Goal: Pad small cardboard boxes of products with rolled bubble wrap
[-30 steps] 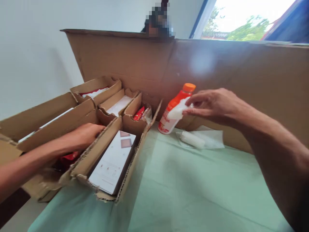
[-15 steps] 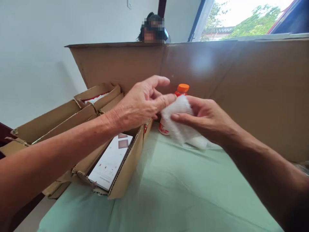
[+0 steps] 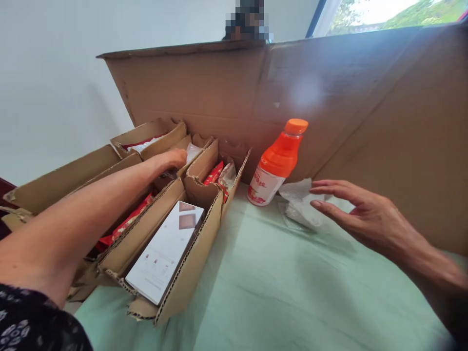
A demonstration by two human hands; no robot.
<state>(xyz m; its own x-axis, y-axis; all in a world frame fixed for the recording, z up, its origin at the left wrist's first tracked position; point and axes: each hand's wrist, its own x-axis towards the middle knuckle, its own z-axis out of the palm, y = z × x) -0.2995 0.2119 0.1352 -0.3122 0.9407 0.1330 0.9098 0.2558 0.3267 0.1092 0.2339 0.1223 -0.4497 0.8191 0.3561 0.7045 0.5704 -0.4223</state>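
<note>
My left hand (image 3: pixel 178 158) reaches down into a rear compartment of the cardboard box (image 3: pixel 204 243). It looks closed against a piece of white bubble wrap (image 3: pixel 192 152), though its fingertips are hidden. Over the right side of the table, my right hand (image 3: pixel 360 207) is open, thumb apart from the fingers, holding nothing. Just beyond its fingers lies more crumpled clear and white wrap (image 3: pixel 302 200). An orange-capped bottle (image 3: pixel 280 161) with a white and red label stands left of that wrap.
A white printed box (image 3: pixel 166 253) fills the front compartment. Red packets (image 3: pixel 214 174) and another red packet (image 3: pixel 131 214) lie in other compartments. A tall cardboard panel (image 3: pixel 183 87) closes off the back; a person's head (image 3: pixel 246 22) shows above it. Pale green cloth (image 3: pixel 263 292) covers the table.
My left hand has moved left and down into the box. The white wrap has left my right hand, which has opened and drawn right. The bottle now shows in full.
</note>
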